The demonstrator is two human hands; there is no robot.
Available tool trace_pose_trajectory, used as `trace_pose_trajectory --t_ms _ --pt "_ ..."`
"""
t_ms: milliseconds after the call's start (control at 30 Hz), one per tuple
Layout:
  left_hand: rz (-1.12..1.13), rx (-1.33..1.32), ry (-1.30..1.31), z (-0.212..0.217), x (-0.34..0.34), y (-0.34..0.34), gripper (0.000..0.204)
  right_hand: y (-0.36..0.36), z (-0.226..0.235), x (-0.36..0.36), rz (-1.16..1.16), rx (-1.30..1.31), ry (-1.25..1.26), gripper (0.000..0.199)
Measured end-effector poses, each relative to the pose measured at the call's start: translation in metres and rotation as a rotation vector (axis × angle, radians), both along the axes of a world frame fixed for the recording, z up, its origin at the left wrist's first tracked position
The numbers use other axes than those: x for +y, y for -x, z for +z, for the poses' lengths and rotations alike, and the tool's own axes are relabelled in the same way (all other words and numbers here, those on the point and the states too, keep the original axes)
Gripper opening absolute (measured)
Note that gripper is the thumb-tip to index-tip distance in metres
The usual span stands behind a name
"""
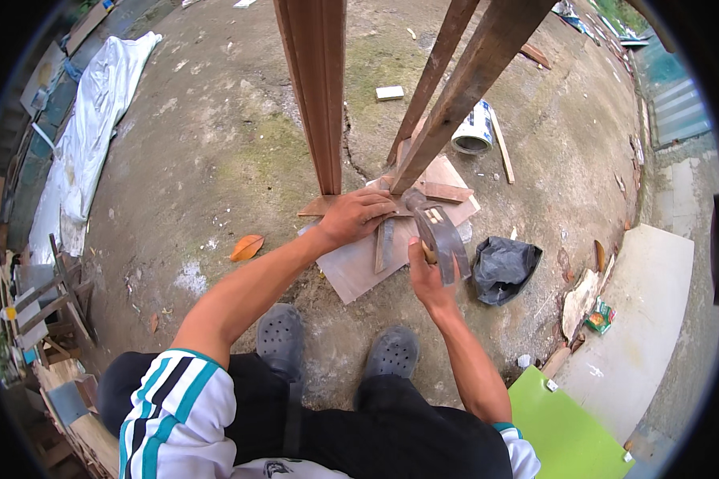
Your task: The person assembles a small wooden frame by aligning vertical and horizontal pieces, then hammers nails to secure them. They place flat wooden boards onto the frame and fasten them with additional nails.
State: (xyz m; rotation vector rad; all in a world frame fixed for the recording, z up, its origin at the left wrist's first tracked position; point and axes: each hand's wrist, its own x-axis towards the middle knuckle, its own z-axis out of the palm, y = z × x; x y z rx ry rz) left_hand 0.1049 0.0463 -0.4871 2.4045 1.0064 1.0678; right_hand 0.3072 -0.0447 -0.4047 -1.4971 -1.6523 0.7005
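Observation:
My right hand (430, 275) grips a claw hammer (434, 227) by its handle. The claws are smeared by motion, and the head hangs close to the foot of a slanting wooden post (475, 88). Left of it, my left hand (358, 217) rests with bent fingers on a flat wooden strip (318, 206) at the base of the posts. Whatever its fingertips pinch is hidden. A reddish-brown grooved post (311, 88) stands just beyond this hand, and a thinner post (435, 76) leans at the right. Beneath lie a thin board (351, 275) and short wood offcuts (446, 192).
A black plastic bag (505, 270) sits right of the hammer. Farther off are a white-and-blue roll (473, 132), a thin stick (502, 146) and a small white block (389, 93). White sheeting (96, 136) lies left; pale (639, 311) and green (571, 427) panels lie right.

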Motion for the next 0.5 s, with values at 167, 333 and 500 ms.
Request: trace_pose_trajectory --t_ms 167,333,500 --pt "0.007 0.01 0.007 0.0 -0.003 -0.006 0.024 0.004 -0.018 0.003 0.029 -0.09 -0.193 0.021" --pt "0.002 0.001 0.051 -0.002 -0.006 -0.005 0.025 0.001 -0.028 -0.01 -0.087 0.227 0.07 0.023" --pt "0.016 0.023 0.029 -0.001 -0.004 -0.007 0.021 -0.003 -0.004 -0.012 -0.101 0.176 0.082 0.021"
